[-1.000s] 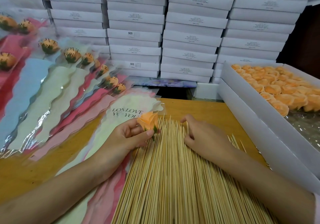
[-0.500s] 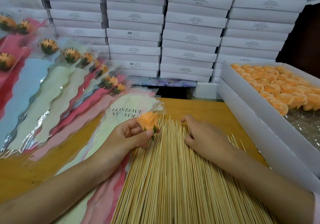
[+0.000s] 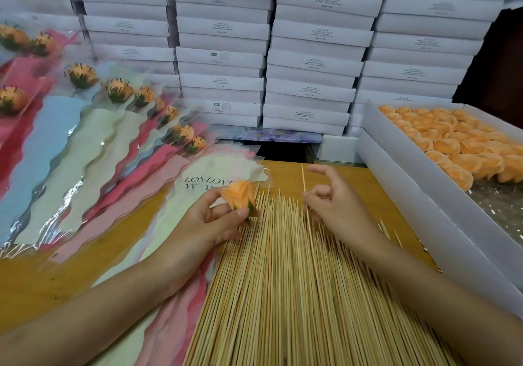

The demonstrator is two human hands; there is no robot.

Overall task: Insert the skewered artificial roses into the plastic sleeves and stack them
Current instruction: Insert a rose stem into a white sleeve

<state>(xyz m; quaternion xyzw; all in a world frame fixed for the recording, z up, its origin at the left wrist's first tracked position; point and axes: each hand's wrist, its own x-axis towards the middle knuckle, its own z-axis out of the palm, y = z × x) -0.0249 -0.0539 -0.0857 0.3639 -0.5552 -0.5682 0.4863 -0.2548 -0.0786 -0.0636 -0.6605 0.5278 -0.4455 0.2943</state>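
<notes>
My left hand (image 3: 209,221) pinches an orange artificial rose head (image 3: 239,194) between thumb and fingers, just above the left edge of a wide pile of bamboo skewers (image 3: 283,295). My right hand (image 3: 331,204) pinches a single skewer (image 3: 304,184) that sticks up and away from the pile, its tip pointing to the far side. Empty plastic sleeves (image 3: 215,178) printed "LOVE YOU" lie stacked under my left hand. Sleeved roses (image 3: 119,91) lie fanned out in a row at the left.
A white open box of loose orange rose heads (image 3: 458,144) stands at the right, its near wall (image 3: 424,204) close to my right forearm. White cartons (image 3: 311,62) are stacked high behind the wooden table (image 3: 285,176).
My right hand has lifted off the skewer pile with one skewer pinched, its fingers now raised. My left hand still holds the rose in the same place.
</notes>
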